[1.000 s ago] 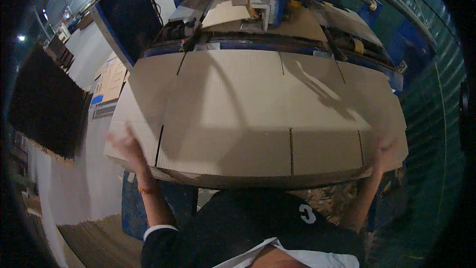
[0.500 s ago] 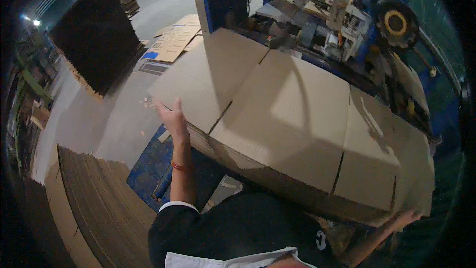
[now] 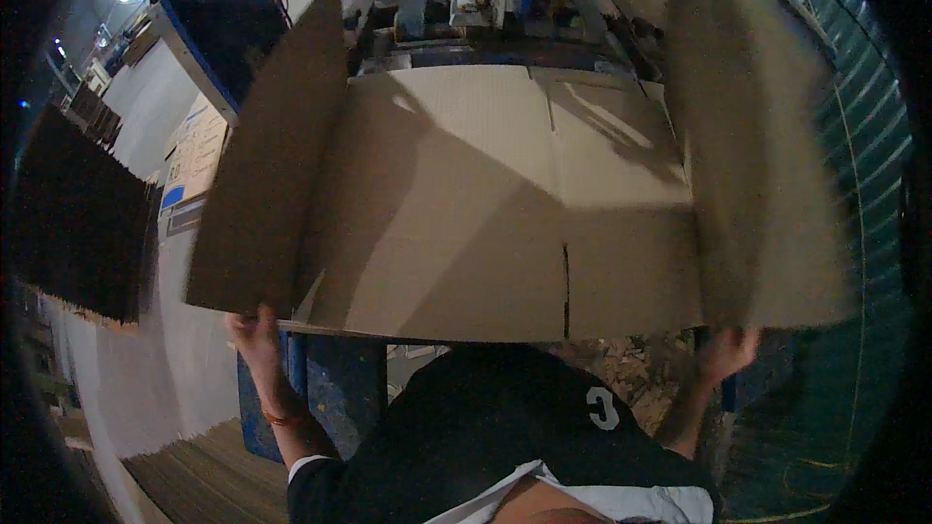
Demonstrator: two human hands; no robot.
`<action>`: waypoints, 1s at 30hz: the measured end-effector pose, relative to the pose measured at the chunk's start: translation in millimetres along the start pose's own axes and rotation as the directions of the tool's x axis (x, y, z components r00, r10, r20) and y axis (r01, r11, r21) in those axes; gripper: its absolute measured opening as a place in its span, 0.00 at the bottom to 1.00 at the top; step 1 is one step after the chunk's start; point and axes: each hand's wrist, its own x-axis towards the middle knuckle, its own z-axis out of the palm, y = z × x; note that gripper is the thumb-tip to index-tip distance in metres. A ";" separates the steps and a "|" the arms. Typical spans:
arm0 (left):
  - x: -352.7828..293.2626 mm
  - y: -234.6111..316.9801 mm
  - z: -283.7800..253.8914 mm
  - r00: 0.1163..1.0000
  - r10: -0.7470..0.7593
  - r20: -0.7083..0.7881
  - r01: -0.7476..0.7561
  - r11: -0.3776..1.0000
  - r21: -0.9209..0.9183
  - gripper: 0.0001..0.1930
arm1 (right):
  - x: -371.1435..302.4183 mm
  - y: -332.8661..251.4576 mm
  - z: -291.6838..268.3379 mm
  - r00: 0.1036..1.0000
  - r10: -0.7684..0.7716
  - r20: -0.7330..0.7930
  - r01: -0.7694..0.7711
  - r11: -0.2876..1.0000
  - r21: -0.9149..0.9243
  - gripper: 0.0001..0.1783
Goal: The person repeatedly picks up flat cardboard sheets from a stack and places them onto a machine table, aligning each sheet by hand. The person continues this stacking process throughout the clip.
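A brown slotted cardboard box blank (image 3: 456, 223) lies in front of me, with its left panel (image 3: 257, 184) and right panel (image 3: 762, 175) both raised from the flat middle. My left hand (image 3: 254, 335) is closed on the near lower corner of the left panel, the thumb showing above the edge. At the near corner of the right panel, my right hand (image 3: 730, 353) is closed on the cardboard; it is somewhat blurred, and part of its fingers is hidden by the panel. Dark slots and crease lines run across the middle panels.
Beyond the blank stands a machine (image 3: 466, 5) with metal parts. A blue post (image 3: 228, 29) rises at the far left. Stacked cardboard (image 3: 87, 213) stands on the left, more cardboard (image 3: 209, 471) at lower left, and a green corrugated wall (image 3: 883, 204) on the right.
Both end panels of the blank have risen from flat. The view has turned right, bringing the machine straight ahead. My left hand now grips the panel's edge instead of being spread beside it.
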 end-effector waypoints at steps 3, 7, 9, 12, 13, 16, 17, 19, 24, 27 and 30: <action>-16.4 21.9 43.2 0.902 0.314 0.296 -0.363 0.922 0.131 0.19 | -39.4 -11.3 20.0 0.749 -0.567 0.344 0.407 0.803 0.436 0.17; -18.0 46.7 85.5 0.501 0.324 0.803 -0.771 0.587 0.245 0.25 | -39.1 -10.1 39.2 0.456 -0.622 0.637 0.518 0.767 0.378 0.20; -19.4 52.9 95.8 0.382 0.159 0.910 -0.846 0.456 0.276 0.26 | -33.1 -11.6 42.4 0.389 -0.625 0.677 0.503 0.760 0.412 0.23; -17.8 52.2 99.3 0.400 0.190 0.897 -0.841 0.464 0.277 0.26 | -24.9 -10.6 47.3 0.305 -0.650 0.696 0.503 0.731 0.462 0.24; -16.0 49.9 99.8 0.389 0.168 0.906 -0.841 0.466 0.275 0.26 | -19.3 -7.4 49.5 0.266 -0.656 0.706 0.527 0.712 0.463 0.22; -4.6 41.2 106.5 0.384 0.189 0.904 -0.857 0.438 0.273 0.27 | 1.2 6.3 69.3 0.216 -0.612 0.761 0.525 0.730 0.438 0.24; 0.5 38.7 110.8 0.388 0.206 0.898 -0.862 0.425 0.275 0.27 | 9.5 11.1 78.5 0.210 -0.586 0.783 0.512 0.748 0.422 0.26; 13.0 34.5 124.1 0.389 0.246 0.888 -0.870 0.415 0.267 0.27 | 28.8 16.5 104.7 0.179 -0.559 0.810 0.499 0.761 0.415 0.30; 58.5 22.5 173.0 0.410 0.292 0.864 -0.895 0.310 0.320 0.28 | 69.7 9.1 161.1 0.158 -0.559 0.814 0.644 0.683 0.344 0.34; 84.7 10.2 200.0 0.444 0.422 0.790 -0.852 0.473 0.225 0.31 | 87.9 4.2 198.6 0.199 -0.556 0.807 0.652 0.690 0.315 0.34; 122.8 -2.2 241.5 0.389 0.533 0.751 -0.881 0.454 0.134 0.32 | 109.0 1.8 242.9 0.275 -0.469 0.839 0.598 0.767 0.233 0.32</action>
